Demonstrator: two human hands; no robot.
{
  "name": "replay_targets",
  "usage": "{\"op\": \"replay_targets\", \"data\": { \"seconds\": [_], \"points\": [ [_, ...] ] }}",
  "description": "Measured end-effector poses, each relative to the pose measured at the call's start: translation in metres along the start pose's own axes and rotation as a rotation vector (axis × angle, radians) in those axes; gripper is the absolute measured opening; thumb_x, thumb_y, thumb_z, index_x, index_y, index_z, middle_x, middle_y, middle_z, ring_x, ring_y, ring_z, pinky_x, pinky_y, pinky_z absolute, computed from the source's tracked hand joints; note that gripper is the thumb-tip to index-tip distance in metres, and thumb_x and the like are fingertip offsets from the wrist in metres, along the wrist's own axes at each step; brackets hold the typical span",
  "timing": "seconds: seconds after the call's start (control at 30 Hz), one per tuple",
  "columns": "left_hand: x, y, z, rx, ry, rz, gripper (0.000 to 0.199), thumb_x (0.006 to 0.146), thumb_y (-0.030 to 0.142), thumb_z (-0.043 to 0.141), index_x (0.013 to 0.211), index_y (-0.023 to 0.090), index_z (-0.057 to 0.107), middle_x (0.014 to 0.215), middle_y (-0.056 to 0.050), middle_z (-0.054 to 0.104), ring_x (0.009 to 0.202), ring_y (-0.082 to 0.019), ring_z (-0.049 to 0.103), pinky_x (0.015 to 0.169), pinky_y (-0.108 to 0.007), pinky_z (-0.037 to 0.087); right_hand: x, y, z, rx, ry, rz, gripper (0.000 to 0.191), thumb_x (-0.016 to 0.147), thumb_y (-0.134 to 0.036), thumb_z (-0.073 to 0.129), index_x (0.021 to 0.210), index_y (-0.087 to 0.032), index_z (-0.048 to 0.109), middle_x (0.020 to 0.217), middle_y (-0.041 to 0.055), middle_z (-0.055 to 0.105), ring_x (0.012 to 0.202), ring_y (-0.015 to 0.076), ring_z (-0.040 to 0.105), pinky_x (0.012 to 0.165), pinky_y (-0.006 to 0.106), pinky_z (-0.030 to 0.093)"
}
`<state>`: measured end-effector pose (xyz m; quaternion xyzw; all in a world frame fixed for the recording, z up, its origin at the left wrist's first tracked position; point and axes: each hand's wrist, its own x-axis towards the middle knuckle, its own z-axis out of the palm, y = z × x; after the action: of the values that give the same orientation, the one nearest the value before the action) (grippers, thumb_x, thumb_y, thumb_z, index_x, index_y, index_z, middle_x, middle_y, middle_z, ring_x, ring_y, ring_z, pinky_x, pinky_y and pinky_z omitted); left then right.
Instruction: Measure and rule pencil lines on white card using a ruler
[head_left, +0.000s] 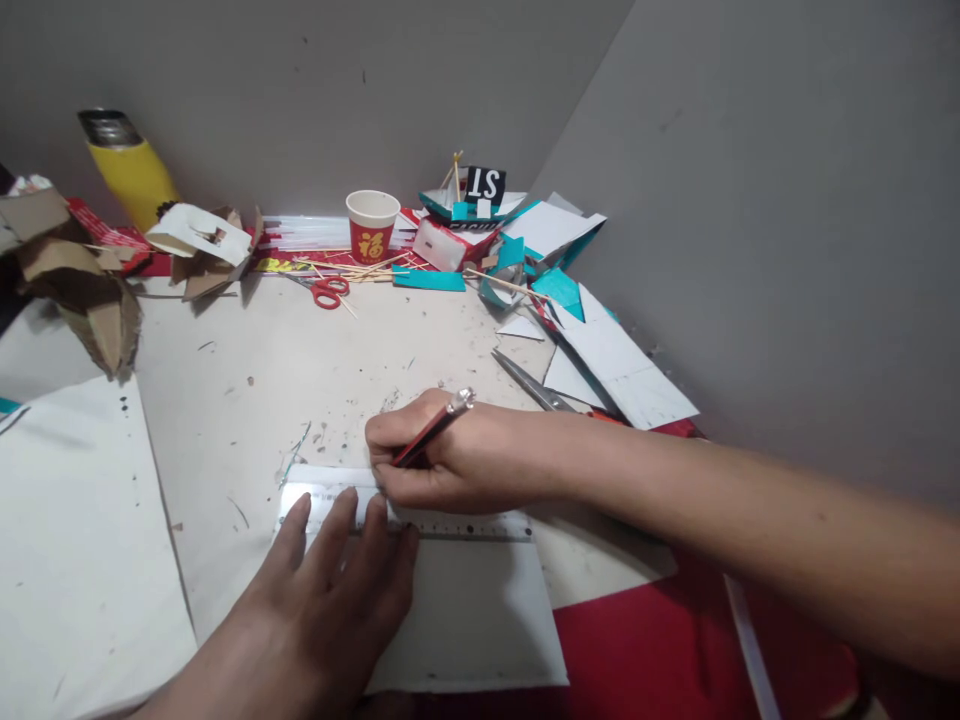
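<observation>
My left hand (337, 570) lies with its fingers spread on a clear ruler (465, 524), pressing it onto a white sheet of card (480, 610). Closed around a dark red pencil (431, 432), my right hand (442, 465) rests at the upper edge of the ruler. The pencil's silvery end points up and to the right. Its tip is hidden behind my fingers. A narrow strip of the card shows above the ruler.
Red-handled scissors (328, 291) lie near a red paper cup (373, 228) and thin wooden sticks. Larger scissors (536, 382) sit beyond my right forearm. A yellow bottle (135, 175), cardboard scraps (82, 290) and a paper boat (465, 215) line the back. Grey walls stand behind.
</observation>
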<state>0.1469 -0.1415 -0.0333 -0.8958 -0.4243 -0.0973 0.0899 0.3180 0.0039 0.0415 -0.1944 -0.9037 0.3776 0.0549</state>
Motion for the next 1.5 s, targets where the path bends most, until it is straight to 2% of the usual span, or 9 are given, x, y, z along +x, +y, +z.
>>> {"op": "replay_targets", "data": {
  "seconds": [0.17, 0.37, 0.5, 0.8, 1.07, 1.27, 1.43, 1.5],
  "points": [
    [0.002, 0.002, -0.003, 0.020, -0.024, -0.004, 0.071, 0.081, 0.073, 0.045, 0.131, 0.025, 0.057, 0.138, -0.009, 0.055, 0.128, -0.038, 0.038, 0.108, -0.056, 0.024, -0.006, 0.001, -0.001, 0.021, 0.021, -0.001, 0.025, 0.079, -0.011, 0.047, 0.063, -0.021, 0.031, 0.057, -0.0076, 0.031, 0.056, 0.0089, 0.024, 0.053, 0.023, 0.025],
    [0.005, 0.003, -0.013, -0.007, -0.104, -0.032, 0.072, 0.082, 0.071, 0.047, 0.136, 0.024, 0.054, 0.140, -0.011, 0.053, 0.130, -0.039, 0.038, 0.108, -0.057, 0.026, -0.018, 0.002, -0.004, 0.025, 0.001, 0.081, 0.024, 0.080, -0.012, 0.047, 0.064, -0.021, 0.032, 0.058, -0.0074, 0.034, 0.055, 0.0086, 0.027, 0.051, 0.022, 0.026],
    [0.004, 0.002, -0.016, -0.039, -0.126, -0.030, 0.072, 0.082, 0.069, 0.050, 0.138, 0.024, 0.050, 0.143, -0.011, 0.051, 0.131, -0.038, 0.038, 0.109, -0.055, 0.026, -0.026, 0.004, -0.005, 0.030, -0.018, 0.094, 0.020, 0.080, -0.012, 0.047, 0.065, -0.021, 0.036, 0.059, -0.0064, 0.040, 0.055, 0.0083, 0.030, 0.050, 0.021, 0.027],
    [0.005, 0.002, -0.018, -0.060, -0.092, -0.037, 0.065, 0.086, 0.065, 0.047, 0.136, 0.023, 0.053, 0.140, -0.010, 0.054, 0.130, -0.037, 0.041, 0.109, -0.055, 0.027, -0.041, 0.005, -0.007, 0.004, -0.007, 0.108, 0.019, 0.083, -0.012, 0.047, 0.068, -0.020, 0.040, 0.062, -0.0039, 0.046, 0.058, 0.0089, 0.034, 0.054, 0.022, 0.031],
    [0.006, -0.002, -0.021, -0.076, -0.139, -0.005, 0.069, 0.086, 0.064, 0.048, 0.140, 0.021, 0.049, 0.144, -0.012, 0.052, 0.131, -0.038, 0.040, 0.107, -0.056, 0.027, -0.057, 0.003, -0.011, -0.002, -0.046, 0.210, 0.020, 0.089, -0.018, 0.047, 0.070, -0.019, 0.041, 0.065, -0.0024, 0.047, 0.060, 0.0091, 0.036, 0.055, 0.023, 0.031],
    [0.003, -0.002, -0.012, -0.039, -0.027, 0.005, 0.069, 0.085, 0.068, 0.046, 0.136, 0.022, 0.052, 0.140, -0.010, 0.056, 0.129, -0.036, 0.041, 0.108, -0.053, 0.024, -0.067, 0.004, -0.011, -0.024, -0.023, 0.241, 0.019, 0.090, -0.018, 0.046, 0.071, -0.019, 0.044, 0.065, -0.0018, 0.049, 0.059, 0.0093, 0.038, 0.054, 0.024, 0.033],
    [0.004, -0.004, -0.016, -0.063, -0.096, 0.022, 0.065, 0.089, 0.063, 0.042, 0.140, 0.022, 0.048, 0.142, -0.008, 0.055, 0.131, -0.033, 0.039, 0.109, -0.050, 0.023, -0.076, 0.005, -0.011, -0.054, -0.020, 0.257, 0.018, 0.091, -0.019, 0.046, 0.073, -0.019, 0.046, 0.066, -0.0003, 0.052, 0.059, 0.0102, 0.042, 0.055, 0.024, 0.035],
    [0.004, -0.004, -0.015, -0.061, -0.078, 0.022, 0.066, 0.088, 0.064, 0.043, 0.139, 0.022, 0.048, 0.142, -0.008, 0.054, 0.131, -0.033, 0.039, 0.109, -0.050, 0.022, -0.080, 0.005, -0.011, -0.060, -0.013, 0.259, 0.018, 0.091, -0.020, 0.045, 0.073, -0.019, 0.047, 0.066, 0.0000, 0.053, 0.059, 0.0105, 0.043, 0.055, 0.024, 0.035]
  ]
}}
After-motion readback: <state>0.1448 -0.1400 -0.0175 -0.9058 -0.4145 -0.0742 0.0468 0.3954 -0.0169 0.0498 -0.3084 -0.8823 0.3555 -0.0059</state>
